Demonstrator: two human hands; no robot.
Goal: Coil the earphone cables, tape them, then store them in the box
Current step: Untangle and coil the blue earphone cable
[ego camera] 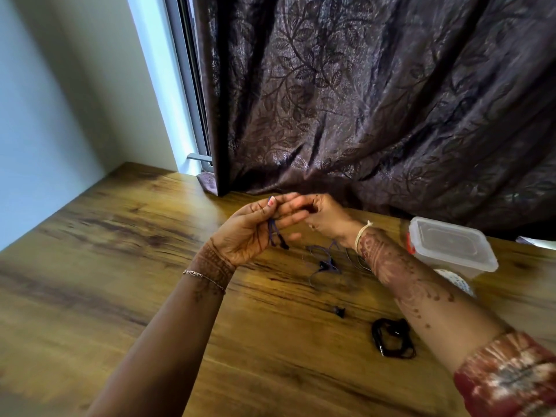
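The left hand (249, 233) pinched the purple earphone cable (272, 233) above the tabletop (120, 266). The right hand (328, 219) curled just behind it, its grip hidden.

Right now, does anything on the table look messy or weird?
Yes. The purple cable sprawls uncoiled on the table, and a small black piece lies alone, apart from the coiled black earphones.
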